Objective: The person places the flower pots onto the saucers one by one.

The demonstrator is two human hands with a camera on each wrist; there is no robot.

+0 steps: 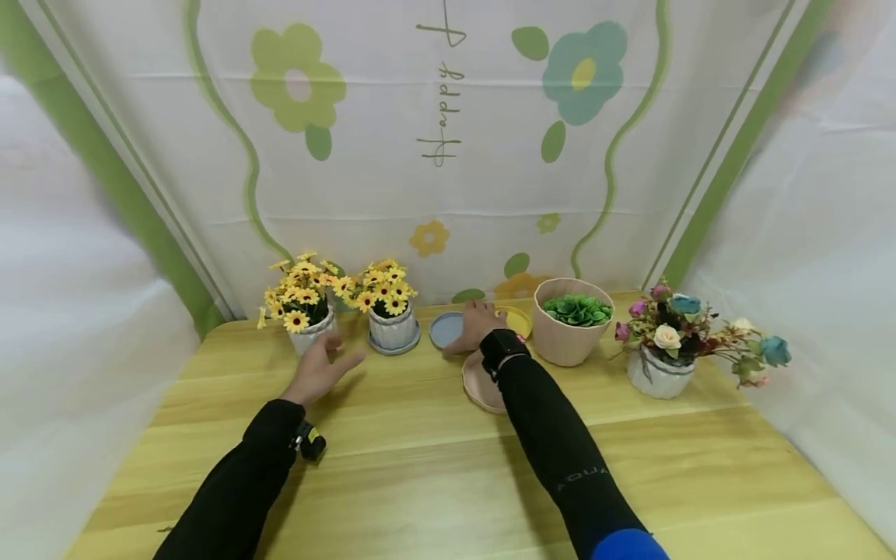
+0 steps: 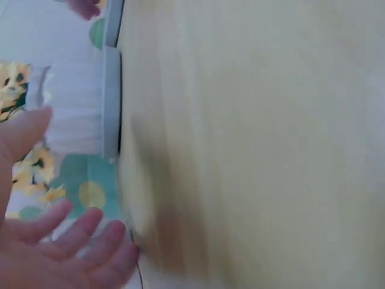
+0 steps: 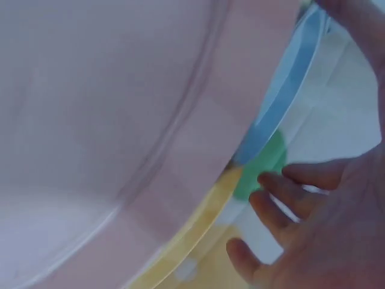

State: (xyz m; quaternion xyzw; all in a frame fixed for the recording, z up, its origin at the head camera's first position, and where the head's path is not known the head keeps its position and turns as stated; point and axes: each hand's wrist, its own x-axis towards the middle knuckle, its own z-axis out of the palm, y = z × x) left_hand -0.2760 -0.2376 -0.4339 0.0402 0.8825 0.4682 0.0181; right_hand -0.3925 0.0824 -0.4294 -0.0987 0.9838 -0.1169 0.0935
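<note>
My left hand, thumb and fingers spread, is beside a white pot of yellow daisy-like artificial flowers at the back left. To its right a similar white pot stands on a blue saucer; the left wrist view shows that pot beyond my spread left hand. My right hand reaches over between another blue saucer and a yellow saucer. A pink saucer lies below its wrist. In the right wrist view its fingers are loosely bent, with nothing between them.
Right of the yellow saucer stands a pink pot with green foliage inside. Farther right, a white pot holds mixed artificial flowers that spread sideways. A flower-printed curtain hangs behind the wooden table.
</note>
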